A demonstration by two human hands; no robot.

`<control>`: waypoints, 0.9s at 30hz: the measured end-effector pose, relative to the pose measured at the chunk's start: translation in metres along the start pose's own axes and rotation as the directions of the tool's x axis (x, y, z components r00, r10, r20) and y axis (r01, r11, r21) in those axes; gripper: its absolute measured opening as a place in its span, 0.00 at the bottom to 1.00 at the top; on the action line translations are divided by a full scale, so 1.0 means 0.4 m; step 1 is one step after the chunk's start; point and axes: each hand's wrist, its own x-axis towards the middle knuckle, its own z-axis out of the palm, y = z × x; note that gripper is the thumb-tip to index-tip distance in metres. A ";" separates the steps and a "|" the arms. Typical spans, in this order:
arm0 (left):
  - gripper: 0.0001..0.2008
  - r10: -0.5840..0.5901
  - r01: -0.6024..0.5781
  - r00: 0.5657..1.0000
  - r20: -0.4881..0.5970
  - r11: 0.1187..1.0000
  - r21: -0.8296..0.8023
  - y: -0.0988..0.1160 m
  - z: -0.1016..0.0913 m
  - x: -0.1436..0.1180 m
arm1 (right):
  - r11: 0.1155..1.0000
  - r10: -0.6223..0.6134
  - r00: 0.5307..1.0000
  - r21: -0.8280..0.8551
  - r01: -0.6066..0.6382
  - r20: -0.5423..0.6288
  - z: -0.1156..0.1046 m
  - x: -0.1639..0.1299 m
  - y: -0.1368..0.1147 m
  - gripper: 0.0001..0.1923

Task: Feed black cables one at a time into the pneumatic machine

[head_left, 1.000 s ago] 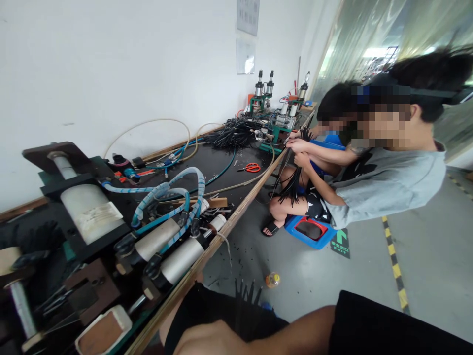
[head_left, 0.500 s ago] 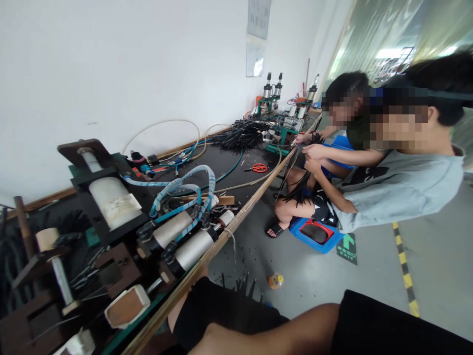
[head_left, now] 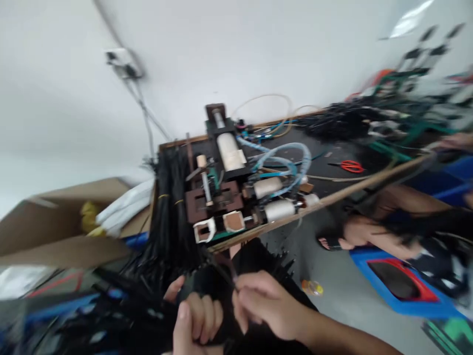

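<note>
1. Between the two hands, low in the view, sat a bundle of black strips (head_left: 207, 291); a second before, no hand was working and only a forearm crossed the bottom of the picture.
2. Left hand (head_left: 195, 320) had its grip wrapped round the bundle from below, fingers curled closed on it.
3. Right hand (head_left: 266, 305) met it from the other side, its grip narrow, thumb and forefinger pinched on what looked like a single strip at the bundle's top; blur hid the exact contact.
4. Judged from this, the view had swung from the co-workers down to the lap, and handling of the strips had begun.
5. Just beyond the grip, more black strips (head_left: 173, 217) lay piled over the near end of the tabletop (head_left: 332, 197).
6. Past those stood the pneumatic press (head_left: 225, 148) with its blue hoses (head_left: 281, 153), well apart from both hands.
7. Farther off lay red scissors (head_left: 351, 166), and to the right a co-worker's leg (head_left: 369, 229) above a blue stool (head_left: 399, 281).
</note>
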 end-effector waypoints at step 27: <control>0.10 0.219 -0.231 0.965 0.141 0.970 0.072 0.082 0.070 0.011 | 0.809 0.065 0.998 0.586 -0.047 -0.009 0.030 0.135 0.019 0.17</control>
